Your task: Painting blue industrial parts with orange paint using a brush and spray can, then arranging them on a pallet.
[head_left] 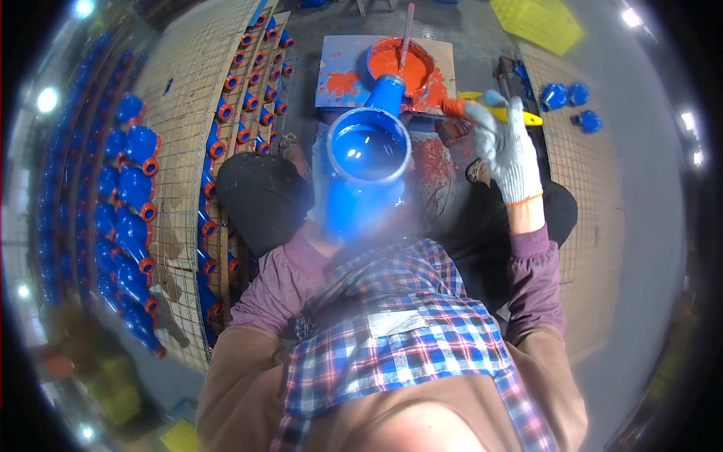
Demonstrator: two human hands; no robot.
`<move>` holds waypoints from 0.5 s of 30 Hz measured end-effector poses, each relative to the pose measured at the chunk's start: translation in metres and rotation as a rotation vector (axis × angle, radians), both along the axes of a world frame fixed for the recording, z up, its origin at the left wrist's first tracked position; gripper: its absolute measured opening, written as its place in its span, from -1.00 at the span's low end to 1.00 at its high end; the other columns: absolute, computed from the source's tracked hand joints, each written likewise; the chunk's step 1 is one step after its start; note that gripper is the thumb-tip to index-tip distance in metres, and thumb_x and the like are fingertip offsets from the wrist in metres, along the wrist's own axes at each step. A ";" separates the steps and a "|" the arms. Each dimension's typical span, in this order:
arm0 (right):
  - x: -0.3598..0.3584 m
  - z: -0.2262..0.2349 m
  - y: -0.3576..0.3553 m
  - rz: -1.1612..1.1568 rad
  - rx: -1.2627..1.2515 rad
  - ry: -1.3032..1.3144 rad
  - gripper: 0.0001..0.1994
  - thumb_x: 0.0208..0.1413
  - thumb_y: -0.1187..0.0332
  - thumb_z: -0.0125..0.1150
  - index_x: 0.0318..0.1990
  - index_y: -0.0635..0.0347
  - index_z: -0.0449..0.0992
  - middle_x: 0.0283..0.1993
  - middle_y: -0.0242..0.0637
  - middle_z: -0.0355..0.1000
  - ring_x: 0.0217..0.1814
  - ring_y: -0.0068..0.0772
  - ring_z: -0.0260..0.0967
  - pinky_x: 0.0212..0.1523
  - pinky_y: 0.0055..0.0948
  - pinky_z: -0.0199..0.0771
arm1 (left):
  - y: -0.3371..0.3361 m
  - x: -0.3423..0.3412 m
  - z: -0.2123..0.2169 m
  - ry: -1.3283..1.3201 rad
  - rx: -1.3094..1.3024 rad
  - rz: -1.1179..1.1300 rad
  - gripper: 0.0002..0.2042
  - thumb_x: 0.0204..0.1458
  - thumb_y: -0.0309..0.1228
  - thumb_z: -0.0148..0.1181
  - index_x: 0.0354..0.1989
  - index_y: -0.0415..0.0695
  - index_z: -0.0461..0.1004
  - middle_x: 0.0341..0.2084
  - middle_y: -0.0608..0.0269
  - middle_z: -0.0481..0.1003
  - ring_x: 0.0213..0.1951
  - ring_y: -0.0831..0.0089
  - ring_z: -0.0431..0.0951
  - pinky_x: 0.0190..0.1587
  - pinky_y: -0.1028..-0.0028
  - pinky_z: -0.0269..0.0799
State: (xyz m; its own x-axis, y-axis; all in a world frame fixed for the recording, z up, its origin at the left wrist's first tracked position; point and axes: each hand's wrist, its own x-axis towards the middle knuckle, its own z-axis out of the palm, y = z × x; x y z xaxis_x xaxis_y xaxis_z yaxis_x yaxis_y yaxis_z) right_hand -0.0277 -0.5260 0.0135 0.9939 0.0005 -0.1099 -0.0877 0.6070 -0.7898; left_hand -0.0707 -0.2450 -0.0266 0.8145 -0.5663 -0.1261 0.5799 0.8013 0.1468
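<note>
In front of my chest is a blue glossy branched pipe fitting [385, 94], its wide round mouth facing up and a narrower neck pointing away. My left hand [319, 197], in a pale glove, holds the fitting from its left side; most of the fingers are hidden behind it. To the right, my gloved right hand [506, 151] grips a paintbrush [506, 114] with a yellow handle. The brush's orange-red bristles point left, apart from the fitting. Beyond the fitting's neck stands a bucket of orange-red paint [382, 62], with a stick [407, 34] leaning in it.
The bucket rests on a paint-spattered board [335, 56]. At left, racks hold rows of blue fittings [135, 188] with red ends, beside a wire-mesh panel [177, 226]. Several blue fittings [553, 96] lie on the right-hand surface. A yellow crate [538, 26] is at far right.
</note>
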 end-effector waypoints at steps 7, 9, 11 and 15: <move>-0.013 -0.065 -0.017 -0.058 0.197 0.128 -0.39 0.42 -0.15 -0.05 0.26 0.24 0.41 -0.46 -0.47 0.28 -0.51 -0.68 0.24 -0.50 -0.72 0.38 | 0.007 0.027 0.005 0.189 0.167 -0.011 -0.16 0.19 0.28 0.01 0.31 -0.32 0.26 -0.25 -0.09 0.48 -0.56 0.34 0.39 -0.67 0.54 0.37; -0.016 -0.080 -0.017 -0.124 0.162 0.170 -0.39 0.41 -0.16 -0.05 0.22 0.26 0.44 -0.44 -0.46 0.32 -0.51 -0.67 0.26 -0.50 -0.72 0.38 | 0.011 0.044 0.003 0.231 0.221 -0.064 -0.11 0.15 0.35 -0.03 0.33 -0.28 0.24 -0.14 -0.15 0.50 -0.52 0.28 0.42 -0.63 0.46 0.41; 0.004 -0.085 -0.020 -0.209 0.085 0.230 -0.41 0.41 -0.16 -0.04 0.12 0.26 0.50 -0.43 -0.47 0.39 -0.53 -0.66 0.29 -0.48 -0.73 0.40 | 0.016 0.060 0.005 0.086 0.226 -0.040 -0.06 0.11 0.41 -0.04 0.36 -0.25 0.23 -0.05 -0.21 0.50 -0.46 0.19 0.49 -0.57 0.37 0.50; 0.031 -0.078 -0.013 -0.165 -0.161 0.153 -0.69 0.42 0.17 0.10 0.06 0.24 0.53 -0.48 -0.47 0.38 -0.60 -0.65 0.25 -0.53 -0.64 0.23 | 0.038 0.104 0.013 0.137 0.104 -0.100 -0.04 0.06 0.48 -0.07 0.36 -0.17 0.24 0.14 -0.23 0.45 -0.06 -0.20 0.62 -0.15 -0.07 0.69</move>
